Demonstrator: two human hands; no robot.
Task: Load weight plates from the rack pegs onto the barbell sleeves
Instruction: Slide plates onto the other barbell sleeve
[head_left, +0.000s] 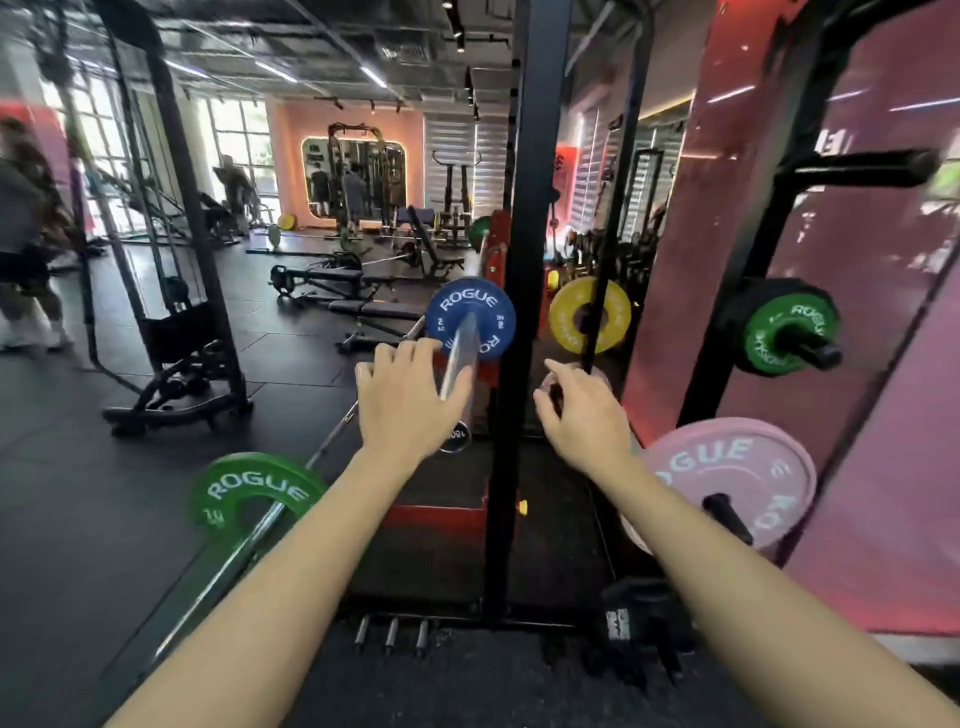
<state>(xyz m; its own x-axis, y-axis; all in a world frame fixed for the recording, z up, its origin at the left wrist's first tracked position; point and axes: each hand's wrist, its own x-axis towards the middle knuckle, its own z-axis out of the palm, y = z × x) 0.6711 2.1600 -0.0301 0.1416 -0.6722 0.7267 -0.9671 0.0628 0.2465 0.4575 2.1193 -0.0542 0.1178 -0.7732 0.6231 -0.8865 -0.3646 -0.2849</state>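
We count five weight plates around the black rack upright (524, 291): one blue plate (470, 301) just left of it, one green plate (254, 491) lower left, and one yellow (569, 314), one green (779, 332) and one pink (737, 467) to its right.

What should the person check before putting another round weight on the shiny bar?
1. Blue plate seated on the barbell sleeve: ok, the sleeve runs through its hole.
2. Sleeve end free for another plate: ok, bare metal shows in front of the blue plate.
3. Left hand steadying the sleeve: ok, its fingers rest against it.
4. Right hand free for a plate: cannot tell, something small and blurred sits at its fingers.
5. Plates left on the pegs: ok, pink plate and green plate hang there.
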